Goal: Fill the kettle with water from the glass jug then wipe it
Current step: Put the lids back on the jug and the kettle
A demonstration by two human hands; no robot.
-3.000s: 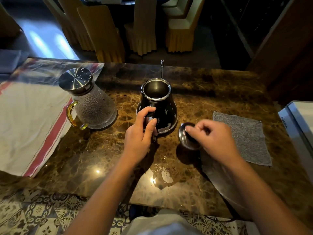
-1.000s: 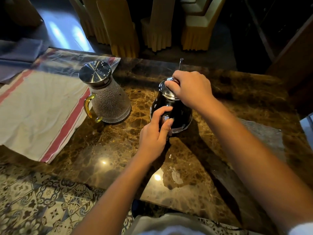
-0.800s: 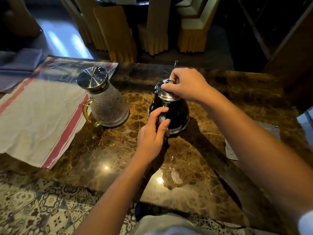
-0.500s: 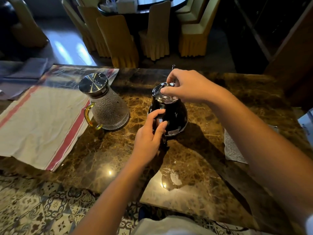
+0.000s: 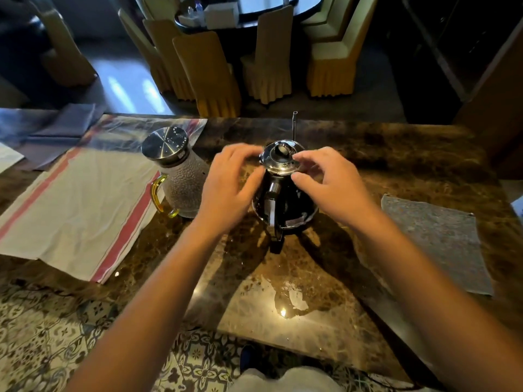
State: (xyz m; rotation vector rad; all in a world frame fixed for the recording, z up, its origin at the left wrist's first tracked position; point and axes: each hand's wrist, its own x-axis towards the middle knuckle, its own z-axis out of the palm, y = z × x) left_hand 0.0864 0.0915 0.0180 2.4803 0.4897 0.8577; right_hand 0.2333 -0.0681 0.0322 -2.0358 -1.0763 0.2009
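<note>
The black kettle (image 5: 294, 206) stands mid-table with its shiny lid (image 5: 280, 159) seated on top, its thin spout (image 5: 294, 124) pointing away and its handle toward me. My left hand (image 5: 229, 183) hovers at the kettle's left side, fingers spread, fingertips near the lid's rim. My right hand (image 5: 332, 185) is at the kettle's right side, fingers apart, tips by the lid's edge. Neither hand grips anything. The textured glass jug (image 5: 184, 182), with a steel lid and yellow handle, stands upright left of the kettle.
A grey cloth (image 5: 435, 241) lies flat on the marble table (image 5: 396, 154) at the right. A white towel with red stripes (image 5: 70, 199) covers the left. A small water puddle (image 5: 288, 302) sits near the front edge. Covered chairs stand beyond the table.
The lid went from my right hand onto the kettle. My right hand has let go of the knob, and my left hand has left the handle and risen beside the lid.
</note>
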